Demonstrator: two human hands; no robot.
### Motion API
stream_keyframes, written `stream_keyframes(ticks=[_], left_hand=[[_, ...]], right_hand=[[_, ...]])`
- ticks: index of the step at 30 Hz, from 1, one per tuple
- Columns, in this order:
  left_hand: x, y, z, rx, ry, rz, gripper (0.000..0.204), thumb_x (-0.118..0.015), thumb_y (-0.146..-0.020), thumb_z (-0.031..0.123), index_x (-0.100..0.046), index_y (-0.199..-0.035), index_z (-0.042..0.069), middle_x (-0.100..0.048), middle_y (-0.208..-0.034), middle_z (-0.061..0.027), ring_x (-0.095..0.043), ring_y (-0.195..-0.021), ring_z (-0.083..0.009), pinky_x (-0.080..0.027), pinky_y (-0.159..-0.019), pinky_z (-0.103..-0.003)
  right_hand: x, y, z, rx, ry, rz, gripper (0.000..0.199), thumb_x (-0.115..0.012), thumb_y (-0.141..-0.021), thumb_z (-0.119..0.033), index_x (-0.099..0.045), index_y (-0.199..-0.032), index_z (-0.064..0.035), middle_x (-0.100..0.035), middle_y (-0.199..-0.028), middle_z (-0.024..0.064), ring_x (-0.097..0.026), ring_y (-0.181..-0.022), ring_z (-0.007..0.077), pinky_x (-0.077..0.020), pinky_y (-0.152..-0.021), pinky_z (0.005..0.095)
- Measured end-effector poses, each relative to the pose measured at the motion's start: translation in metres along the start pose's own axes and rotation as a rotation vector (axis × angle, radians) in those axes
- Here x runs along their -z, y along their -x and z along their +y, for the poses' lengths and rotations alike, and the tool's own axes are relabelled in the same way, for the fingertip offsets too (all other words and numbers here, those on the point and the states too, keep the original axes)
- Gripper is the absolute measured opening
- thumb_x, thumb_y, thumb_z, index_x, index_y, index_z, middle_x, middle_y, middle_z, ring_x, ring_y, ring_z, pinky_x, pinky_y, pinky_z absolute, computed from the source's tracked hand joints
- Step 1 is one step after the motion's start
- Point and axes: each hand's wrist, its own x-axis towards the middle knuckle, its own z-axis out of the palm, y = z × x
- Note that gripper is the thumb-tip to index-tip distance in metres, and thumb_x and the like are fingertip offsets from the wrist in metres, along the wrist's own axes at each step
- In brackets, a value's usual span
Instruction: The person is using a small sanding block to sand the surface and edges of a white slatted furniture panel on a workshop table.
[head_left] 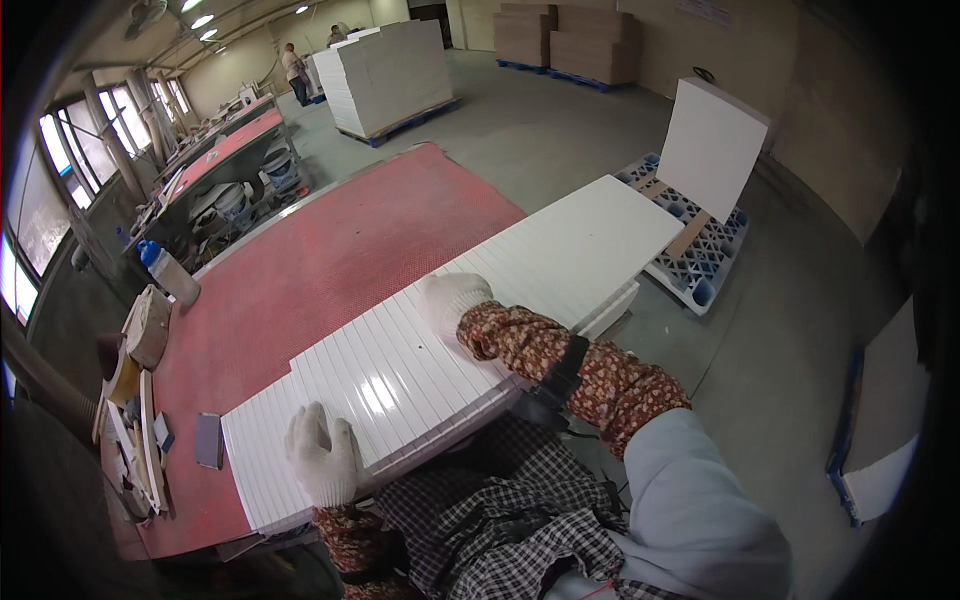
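The white ribbed panel [440,330] lies across the red bench [310,260]; the left hand [322,455] presses spread-fingered on its near-left end, the right hand [452,300] rests open, flat on its middle.

A long workbench topped with a red textured mat [330,260] fills the middle of a workshop with a grey concrete floor [540,130]. Left of the bench runs a row of tall windows [70,150]. Beyond its far end, a pallet stacked with white boards [385,75] stands under round ceiling lamps [203,20]. Right of the bench lies a blue plastic pallet [700,255].
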Motion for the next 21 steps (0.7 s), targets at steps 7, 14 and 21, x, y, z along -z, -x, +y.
stream_keyframes(ticks=[7, 14, 21], left_hand=[[-0.001, -0.002, -0.001, 0.021, 0.058, -0.021, 0.046, -0.072, -0.088, 0.023, -0.067, -0.128, -0.001, -0.062, -0.137, -0.0244, -0.053, -0.134, -0.0403, -0.041, -0.114, -0.050], [0.002, 0.000, 0.006, -0.025, -0.013, 0.063, 0.048, -0.070, -0.086, 0.027, -0.067, -0.125, -0.001, -0.065, -0.133, -0.0204, -0.055, -0.128, -0.0386, -0.042, -0.111, -0.049], [0.005, -0.001, 0.005, -0.007, -0.038, 0.010, 0.050, -0.069, -0.090, 0.027, -0.066, -0.131, -0.001, -0.059, -0.140, -0.0262, -0.050, -0.137, -0.0411, -0.039, -0.116, -0.049]], right_hand=[[-0.030, 0.053, 0.015, -0.040, -0.111, 0.042, 0.038, -0.061, -0.096, -0.018, -0.061, -0.124, 0.0071, -0.077, -0.099, 0.0242, -0.078, -0.094, 0.0343, -0.0619, -0.077, 0.0469], [-0.062, 0.099, 0.027, -0.038, -0.081, 0.140, 0.040, -0.046, -0.105, -0.032, -0.060, -0.117, 0.0029, -0.072, -0.076, 0.0177, -0.075, -0.073, 0.0356, -0.0600, -0.068, 0.0513], [-0.073, 0.148, 0.026, 0.035, -0.089, 0.293, 0.034, -0.050, -0.105, -0.032, -0.058, -0.100, 0.0002, -0.066, -0.062, 0.0155, -0.070, -0.059, 0.0366, -0.0550, -0.057, 0.0517]])
